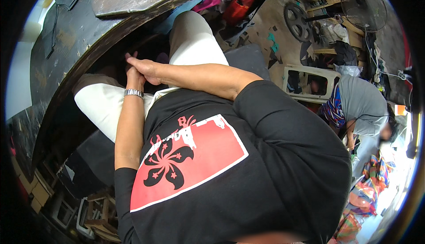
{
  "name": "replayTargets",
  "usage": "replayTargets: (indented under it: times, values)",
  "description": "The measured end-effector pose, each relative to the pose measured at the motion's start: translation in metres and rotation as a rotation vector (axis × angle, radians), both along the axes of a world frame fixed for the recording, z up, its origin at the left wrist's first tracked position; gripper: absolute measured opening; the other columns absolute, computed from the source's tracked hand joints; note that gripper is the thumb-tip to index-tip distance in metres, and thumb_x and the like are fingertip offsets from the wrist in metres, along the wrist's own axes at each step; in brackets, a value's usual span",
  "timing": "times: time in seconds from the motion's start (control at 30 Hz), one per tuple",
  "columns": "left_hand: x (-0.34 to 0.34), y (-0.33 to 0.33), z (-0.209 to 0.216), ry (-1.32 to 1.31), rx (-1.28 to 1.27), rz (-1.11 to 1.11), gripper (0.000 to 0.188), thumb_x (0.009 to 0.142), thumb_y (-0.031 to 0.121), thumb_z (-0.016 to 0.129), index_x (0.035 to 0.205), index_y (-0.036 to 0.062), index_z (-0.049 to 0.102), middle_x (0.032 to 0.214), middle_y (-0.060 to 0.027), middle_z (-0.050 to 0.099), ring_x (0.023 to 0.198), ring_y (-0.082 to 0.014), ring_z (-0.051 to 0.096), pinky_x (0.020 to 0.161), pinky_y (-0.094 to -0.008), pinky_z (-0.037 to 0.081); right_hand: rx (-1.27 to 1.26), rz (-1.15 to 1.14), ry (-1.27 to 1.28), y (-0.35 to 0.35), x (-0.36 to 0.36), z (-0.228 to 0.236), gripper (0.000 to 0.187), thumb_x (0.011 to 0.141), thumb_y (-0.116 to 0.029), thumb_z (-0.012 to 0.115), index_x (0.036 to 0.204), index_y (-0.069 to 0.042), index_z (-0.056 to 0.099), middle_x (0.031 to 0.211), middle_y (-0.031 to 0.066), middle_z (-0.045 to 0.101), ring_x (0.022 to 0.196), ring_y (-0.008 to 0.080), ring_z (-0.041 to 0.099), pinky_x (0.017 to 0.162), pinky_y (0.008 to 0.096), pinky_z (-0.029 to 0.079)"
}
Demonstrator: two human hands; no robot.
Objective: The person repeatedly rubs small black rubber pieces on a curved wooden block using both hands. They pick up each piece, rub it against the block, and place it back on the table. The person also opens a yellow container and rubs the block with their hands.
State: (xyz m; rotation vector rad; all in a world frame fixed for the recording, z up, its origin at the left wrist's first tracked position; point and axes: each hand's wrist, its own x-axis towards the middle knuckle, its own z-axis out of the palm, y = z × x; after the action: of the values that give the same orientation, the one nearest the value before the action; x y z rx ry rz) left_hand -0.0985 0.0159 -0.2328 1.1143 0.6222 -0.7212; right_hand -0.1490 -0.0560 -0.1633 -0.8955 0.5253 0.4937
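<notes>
The person sat with both hands folded together over the lap, at about eleven o'clock from the printed black shirt [199,164]. The right hand [144,67] lay across the left hand [133,78], fingers loosely closed on each other and holding nothing, so they looked at rest. A metal watch [133,93] sat on the left wrist. The dark counter [66,53] curved just beyond, at ten o'clock, untouched. Another person bent over at three o'clock.

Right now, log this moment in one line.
left hand: on right hand | right hand: clasped, empty | lap: under hands | table: dark, ahead
</notes>
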Motion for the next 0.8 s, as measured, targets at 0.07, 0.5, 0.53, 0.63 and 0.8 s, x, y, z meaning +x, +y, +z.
replayTargets:
  times: [0.07, 0.5, 0.53, 0.63, 0.8]
  values:
    - [0.002, 0.006, 0.002, 0.008, 0.018, 0.008, 0.062, 0.101, 0.057, 0.046, 0.137, 0.0072, 0.054, 0.131, -0.0114, 0.058, 0.116, -0.0234, 0.057, 0.095, -0.0384, 0.048, 0.017, 0.048, -0.070, -0.002, -0.003, 0.005, 0.094, 0.095, -0.067, 0.047, 0.142, 0.014, 0.038, 0.145, 0.0304, 0.044, 0.138, 0.0364, 0.039, 0.115, 0.0441, 0.027]
    - [-0.010, -0.001, 0.011, -0.157, 0.072, 0.100, 0.051, 0.104, 0.045, 0.043, 0.134, 0.0052, 0.056, 0.121, -0.0134, 0.064, 0.110, -0.0247, 0.060, 0.087, -0.0369, 0.050, -0.154, -0.068, -0.107, 0.011, 0.003, 0.003, 0.083, 0.099, -0.064, 0.042, 0.142, 0.007, 0.045, 0.145, 0.0235, 0.048, 0.133, 0.0324, 0.046, 0.112, 0.0416, 0.034]
    - [-0.016, -0.009, 0.016, -0.120, 0.054, 0.065, 0.052, 0.104, 0.046, 0.044, 0.132, 0.0039, 0.056, 0.120, -0.0134, 0.064, 0.110, -0.0249, 0.060, 0.088, -0.0374, 0.050, -0.137, -0.110, -0.072, 0.005, 0.005, -0.001, 0.083, 0.099, -0.064, 0.043, 0.142, 0.006, 0.046, 0.143, 0.0227, 0.050, 0.130, 0.0315, 0.048, 0.110, 0.0411, 0.036]
    - [-0.035, -0.028, 0.040, -0.136, -0.035, -0.020, 0.056, 0.103, 0.048, 0.047, 0.130, -0.0007, 0.053, 0.124, -0.0140, 0.061, 0.114, -0.0263, 0.059, 0.097, -0.0400, 0.048, -0.087, -0.240, 0.030, -0.016, 0.010, -0.014, 0.081, 0.098, -0.065, 0.047, 0.140, 0.004, 0.049, 0.135, 0.0204, 0.057, 0.122, 0.0289, 0.052, 0.104, 0.0398, 0.041]
    - [-0.053, -0.042, 0.077, -0.245, -0.085, -0.234, 0.055, 0.101, 0.043, 0.057, 0.137, 0.0007, 0.053, 0.138, -0.0109, 0.056, 0.127, -0.0218, 0.051, 0.110, -0.0353, 0.034, -0.035, -0.567, 0.278, -0.047, 0.022, -0.033, 0.071, 0.095, -0.067, 0.051, 0.122, -0.003, 0.062, 0.098, 0.0177, 0.068, 0.084, 0.0290, 0.062, 0.074, 0.0443, 0.050]
